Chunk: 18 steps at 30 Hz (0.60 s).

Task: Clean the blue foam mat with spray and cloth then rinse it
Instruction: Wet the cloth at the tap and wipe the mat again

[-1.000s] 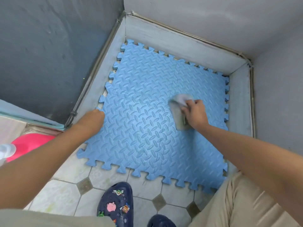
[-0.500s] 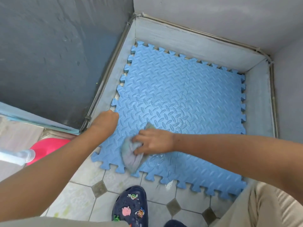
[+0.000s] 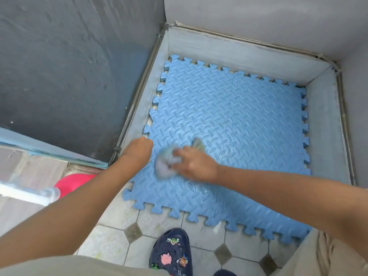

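Note:
The blue foam mat (image 3: pixel 249 120) with puzzle edges lies flat on the tiled floor in a walled corner. My right hand (image 3: pixel 194 163) presses a crumpled grey cloth (image 3: pixel 166 164) onto the mat's near left part; both are blurred by motion. My left hand (image 3: pixel 139 150) is curled into a fist and rests on the mat's left edge, right beside the cloth. A clear spray bottle (image 3: pixel 29 193) shows at the far left, lying apart from both hands.
A low grey ledge (image 3: pixel 326 124) and walls enclose the mat at the back and both sides. A pink tub (image 3: pixel 73 183) sits left of my arm. My dark clog (image 3: pixel 172 253) stands on the tiles just in front of the mat.
My right hand swept the cloth from the mat's middle right to its near left, then slightly up the mat. My left hand stayed on the left edge.

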### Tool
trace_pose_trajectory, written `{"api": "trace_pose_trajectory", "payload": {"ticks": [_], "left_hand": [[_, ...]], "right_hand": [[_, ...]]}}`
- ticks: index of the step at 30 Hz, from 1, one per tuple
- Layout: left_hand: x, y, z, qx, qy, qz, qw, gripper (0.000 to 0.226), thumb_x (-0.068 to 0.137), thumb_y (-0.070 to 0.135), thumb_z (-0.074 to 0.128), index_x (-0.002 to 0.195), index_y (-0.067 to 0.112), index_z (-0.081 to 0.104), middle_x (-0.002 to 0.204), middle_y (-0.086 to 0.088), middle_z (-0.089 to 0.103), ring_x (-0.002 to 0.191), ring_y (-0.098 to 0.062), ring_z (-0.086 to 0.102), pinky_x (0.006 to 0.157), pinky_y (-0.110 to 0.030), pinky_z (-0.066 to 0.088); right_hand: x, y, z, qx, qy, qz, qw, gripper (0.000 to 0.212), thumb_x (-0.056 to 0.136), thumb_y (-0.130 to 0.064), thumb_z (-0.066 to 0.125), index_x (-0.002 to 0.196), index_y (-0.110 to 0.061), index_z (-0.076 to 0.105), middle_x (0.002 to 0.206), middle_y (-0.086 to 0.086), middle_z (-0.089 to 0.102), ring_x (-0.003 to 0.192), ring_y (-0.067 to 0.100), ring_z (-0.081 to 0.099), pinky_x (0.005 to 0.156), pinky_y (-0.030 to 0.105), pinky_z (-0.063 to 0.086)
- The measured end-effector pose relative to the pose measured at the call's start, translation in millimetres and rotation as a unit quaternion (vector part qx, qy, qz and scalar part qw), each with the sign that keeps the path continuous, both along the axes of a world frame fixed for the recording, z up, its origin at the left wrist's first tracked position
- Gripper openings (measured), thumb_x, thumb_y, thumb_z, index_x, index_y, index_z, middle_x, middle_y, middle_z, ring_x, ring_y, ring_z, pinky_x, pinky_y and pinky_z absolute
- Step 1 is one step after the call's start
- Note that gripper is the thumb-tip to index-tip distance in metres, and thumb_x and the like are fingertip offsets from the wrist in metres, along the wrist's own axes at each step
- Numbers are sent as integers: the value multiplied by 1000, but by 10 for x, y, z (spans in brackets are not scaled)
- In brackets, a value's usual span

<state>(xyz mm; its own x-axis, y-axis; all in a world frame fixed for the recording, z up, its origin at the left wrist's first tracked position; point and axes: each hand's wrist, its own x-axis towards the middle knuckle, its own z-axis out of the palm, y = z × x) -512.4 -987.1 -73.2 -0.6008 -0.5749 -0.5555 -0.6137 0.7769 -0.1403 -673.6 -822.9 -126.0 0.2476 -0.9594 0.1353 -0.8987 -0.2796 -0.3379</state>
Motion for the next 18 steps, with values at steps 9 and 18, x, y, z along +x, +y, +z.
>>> {"api": "trace_pose_trajectory", "payload": {"ticks": [9, 18], "left_hand": [[-1, -6, 42, -15, -16, -16, 1000, 19, 87, 13, 70, 102, 11, 59, 103, -9, 64, 89, -24, 67, 70, -29, 49], [-262, -67, 157, -8, -40, 18, 999, 53, 72, 17, 83, 115, 7, 55, 120, -11, 49, 103, -27, 62, 82, -32, 52]], "right_hand": [[-427, -37, 2, -4, 86, -14, 996, 30, 100, -40, 56, 128, -33, 66, 135, 9, 59, 112, 30, 58, 94, 50, 46], [-2210, 854, 9, 107, 11, -679, 726, 46, 103, -42, 52, 145, -21, 52, 146, 25, 40, 130, 46, 42, 105, 56, 40]]}}
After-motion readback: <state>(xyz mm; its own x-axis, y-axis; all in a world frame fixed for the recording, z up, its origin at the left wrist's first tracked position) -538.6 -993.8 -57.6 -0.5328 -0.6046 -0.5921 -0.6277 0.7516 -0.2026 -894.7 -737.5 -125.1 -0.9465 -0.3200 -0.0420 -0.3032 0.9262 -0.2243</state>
